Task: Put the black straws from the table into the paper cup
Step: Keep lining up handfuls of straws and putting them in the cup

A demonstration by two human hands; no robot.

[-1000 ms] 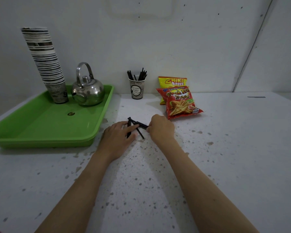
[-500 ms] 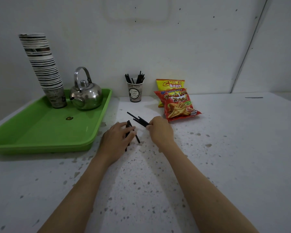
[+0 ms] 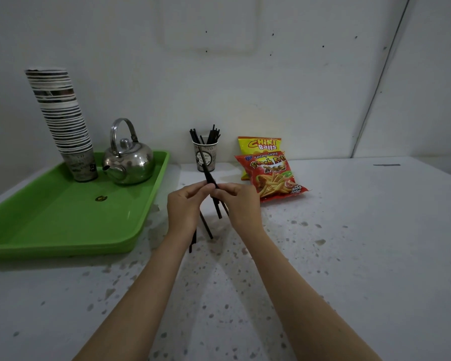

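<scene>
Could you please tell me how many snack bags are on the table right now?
2. The red French fries bag lies right of the paper cup; the yellow Chiki Balls bag stands behind it, partly covered.

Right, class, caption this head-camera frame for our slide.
Both hands, left hand and right hand, grip black plastic straws before the printed paper cup.

The tray [image 3: 63,225] is lying at the table's [image 3: 349,256] left, carrying the cup stack [image 3: 63,121] left of the kettle [image 3: 128,160]. The paper cup [image 3: 205,157] is standing behind both hands, left of two overlapping snack bags [image 3: 268,170].
</scene>
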